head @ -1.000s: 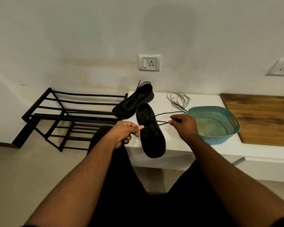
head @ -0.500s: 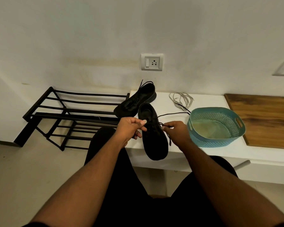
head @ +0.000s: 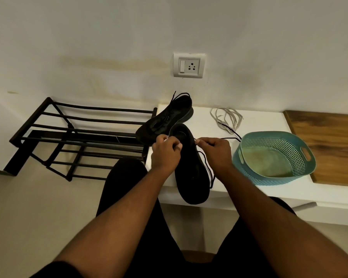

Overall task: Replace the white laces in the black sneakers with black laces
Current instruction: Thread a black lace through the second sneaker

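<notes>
A black sneaker [head: 192, 177] lies on the white counter [head: 255, 121], toe hanging over the front edge toward me. My left hand [head: 165, 153] grips its left side near the opening. My right hand [head: 215, 151] pinches a black lace [head: 206, 163] at the sneaker's eyelets; the lace loops down the right side and another strand trails off toward the basket. The second black sneaker [head: 165, 119], with black laces in it, lies behind against the wall. The removed white laces [head: 226, 118] lie in a loose pile further right on the counter.
A teal perforated basket [head: 273, 157] stands right of my right hand. A wooden board [head: 329, 145] lies beyond it. A black metal shoe rack [head: 76, 137] sits on the floor at left. A wall socket [head: 189, 65] is above the shoes.
My right hand has drawn in from the right toward the sneaker's eyelets, and the lace now hangs slack in a loop. My left hand has shifted slightly up the shoe.
</notes>
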Available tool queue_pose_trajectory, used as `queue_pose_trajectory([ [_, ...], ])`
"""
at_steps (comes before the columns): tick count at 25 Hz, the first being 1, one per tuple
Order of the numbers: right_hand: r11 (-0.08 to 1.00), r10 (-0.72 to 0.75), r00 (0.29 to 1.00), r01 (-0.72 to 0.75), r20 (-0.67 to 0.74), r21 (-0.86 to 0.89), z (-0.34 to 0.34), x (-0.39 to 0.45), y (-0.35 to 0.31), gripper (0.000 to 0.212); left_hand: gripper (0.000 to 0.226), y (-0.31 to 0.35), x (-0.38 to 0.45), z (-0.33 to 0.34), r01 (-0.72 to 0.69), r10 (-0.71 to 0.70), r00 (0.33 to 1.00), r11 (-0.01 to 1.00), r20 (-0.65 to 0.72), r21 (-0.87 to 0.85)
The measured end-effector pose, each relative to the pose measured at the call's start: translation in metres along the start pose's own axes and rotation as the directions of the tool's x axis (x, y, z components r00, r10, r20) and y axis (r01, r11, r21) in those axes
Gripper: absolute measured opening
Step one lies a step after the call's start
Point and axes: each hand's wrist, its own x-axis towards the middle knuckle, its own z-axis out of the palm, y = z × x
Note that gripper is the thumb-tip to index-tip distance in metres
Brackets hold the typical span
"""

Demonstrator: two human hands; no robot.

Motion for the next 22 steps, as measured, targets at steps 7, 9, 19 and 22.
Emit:
queue_pose_trajectory([
  [7,0.929,-0.009,0.981,0.079,0.191,-0.36,0.022,0.045,0.016,0.019,0.029,0.002,0.02,0.029,-0.089,0.088,0.996,0.86,0.027,0.503],
  [9,0.882,-0.001,0.963,0.128,0.271,-0.453,0.023,0.05,0.019,0.019,0.023,0.01,0.026,0.031,0.092,-0.128,0.989,0.93,0.078,0.356],
  [19,0.766,0.102,0.94,0.135,0.326,-0.629,0.023,0.053,0.021,0.022,0.056,0.002,0.011,0.035,0.315,-0.304,0.948,0.845,0.097,-0.432],
  [22,0.928,0.269,0.932,-0.183,0.242,-0.325,0.028,0.046,0.021,0.018,0.044,0.001,0.007,0.033,0.214,-0.198,0.977,0.924,0.081,-0.316],
])
